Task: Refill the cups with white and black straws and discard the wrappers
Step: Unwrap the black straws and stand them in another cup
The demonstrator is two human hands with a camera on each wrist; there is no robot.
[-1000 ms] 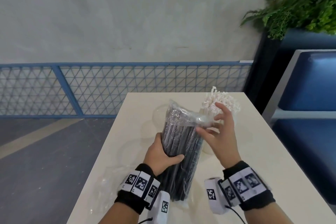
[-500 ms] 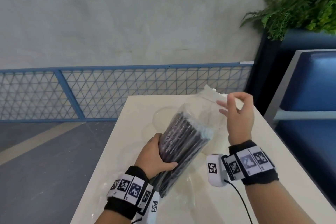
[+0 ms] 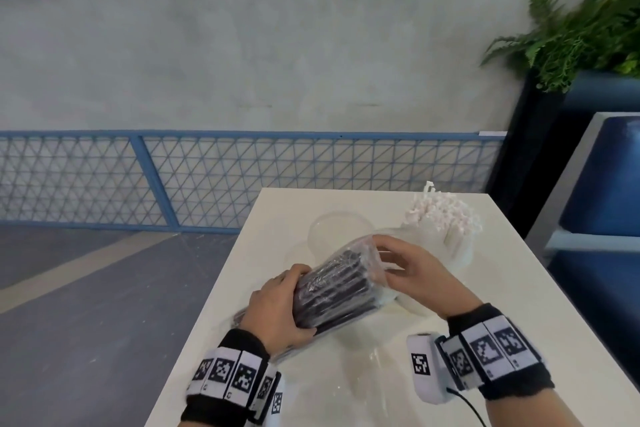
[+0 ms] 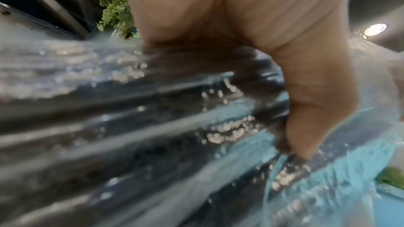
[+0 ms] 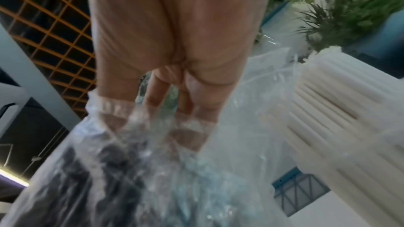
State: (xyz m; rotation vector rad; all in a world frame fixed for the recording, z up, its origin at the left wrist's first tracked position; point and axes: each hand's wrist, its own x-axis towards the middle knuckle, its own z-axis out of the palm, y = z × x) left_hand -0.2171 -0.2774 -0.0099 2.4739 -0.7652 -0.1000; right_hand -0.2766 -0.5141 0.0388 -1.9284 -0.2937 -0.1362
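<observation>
Your left hand (image 3: 284, 308) wraps around the low end of one pack of black straws (image 3: 332, 291), fingers curled over it. The pack tilts up toward 1 o'clock over the table (image 3: 277, 218). Your right hand (image 3: 412, 274) is at the pack's top end, at 3 o'clock from the left one, pinching the clear wrapper (image 3: 372, 250) there. One cup of white straws (image 3: 446, 222) stands at 1 o'clock from that hand. A second clear cup (image 3: 339, 229) is faint, hard to see. Both wrist views are blurry. Another loose wrapper (image 3: 367, 374) lies near you.
</observation>
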